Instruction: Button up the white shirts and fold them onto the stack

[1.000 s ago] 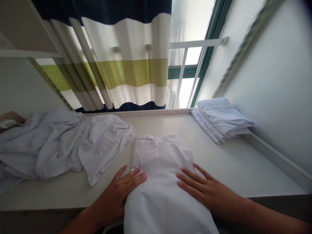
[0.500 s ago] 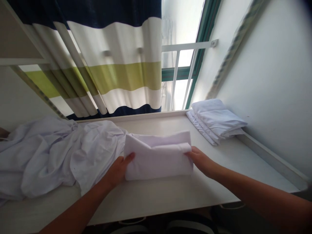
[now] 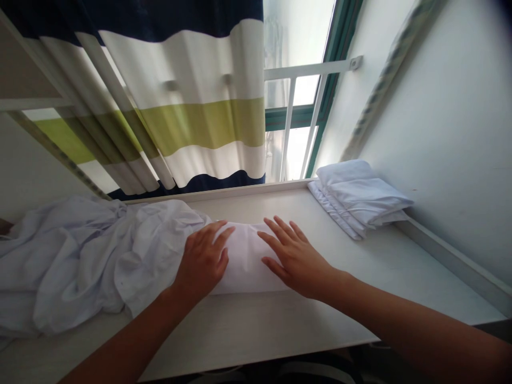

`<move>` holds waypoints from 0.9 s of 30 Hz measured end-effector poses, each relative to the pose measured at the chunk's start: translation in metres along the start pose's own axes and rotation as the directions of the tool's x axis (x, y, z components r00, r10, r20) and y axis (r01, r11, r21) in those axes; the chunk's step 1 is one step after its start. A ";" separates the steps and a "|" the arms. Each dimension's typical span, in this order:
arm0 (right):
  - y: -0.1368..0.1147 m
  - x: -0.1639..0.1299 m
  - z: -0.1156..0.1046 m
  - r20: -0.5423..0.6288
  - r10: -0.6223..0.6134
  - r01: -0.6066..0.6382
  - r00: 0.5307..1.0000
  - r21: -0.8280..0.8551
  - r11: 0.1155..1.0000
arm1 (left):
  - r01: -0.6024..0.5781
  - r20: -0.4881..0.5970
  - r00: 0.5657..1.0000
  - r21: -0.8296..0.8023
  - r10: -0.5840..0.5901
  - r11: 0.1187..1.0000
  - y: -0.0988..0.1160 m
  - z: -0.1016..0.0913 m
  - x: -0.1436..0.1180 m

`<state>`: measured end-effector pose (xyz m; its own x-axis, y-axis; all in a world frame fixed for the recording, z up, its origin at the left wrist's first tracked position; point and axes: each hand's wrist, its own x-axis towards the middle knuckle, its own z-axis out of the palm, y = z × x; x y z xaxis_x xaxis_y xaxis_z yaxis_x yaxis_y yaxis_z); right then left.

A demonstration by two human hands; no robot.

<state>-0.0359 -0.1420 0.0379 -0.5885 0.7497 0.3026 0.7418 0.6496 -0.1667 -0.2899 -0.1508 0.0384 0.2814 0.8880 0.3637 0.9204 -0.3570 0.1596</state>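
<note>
A white garment (image 3: 246,261), folded into a compact rectangle, lies on the white table (image 3: 280,325) in front of me. My left hand (image 3: 204,261) rests flat on its left part, fingers spread. My right hand (image 3: 294,256) lies flat on its right part, fingers spread too. Neither hand grips the cloth; both press down on top of it.
A heap of rumpled white clothes (image 3: 80,256) covers the table's left side, touching the folded garment. A stack of folded white garments (image 3: 360,194) sits at the back right by the wall. A striped curtain (image 3: 180,106) and a barred window (image 3: 300,106) stand behind.
The long garment was folded up away from me into a rectangle. My hands let go of its edges and now lie flat on top of it.
</note>
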 end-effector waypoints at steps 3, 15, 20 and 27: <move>-0.002 0.012 0.023 0.118 0.003 -0.001 0.993 -0.011 1.000 | -0.142 0.214 0.969 0.066 0.125 0.988 0.004 0.015 0.010; 0.029 -0.009 0.073 0.179 0.137 -0.161 0.974 0.123 0.979 | 0.074 0.341 0.938 -0.025 -0.061 0.997 -0.035 0.066 -0.001; 0.029 0.000 0.055 0.238 0.157 -0.184 0.958 0.098 0.978 | 0.058 0.318 0.947 -0.040 -0.042 0.998 -0.037 0.066 -0.001; -0.006 0.013 0.010 0.186 -0.139 0.112 0.973 0.147 0.983 | 0.021 0.295 0.955 -0.156 0.026 0.988 -0.036 0.074 -0.002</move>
<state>-0.0512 -0.1354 0.0330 -0.7352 0.6627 0.1427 0.6157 0.7409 -0.2684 -0.3033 -0.1182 -0.0360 0.3726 0.9245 0.0807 0.8728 -0.3787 0.3081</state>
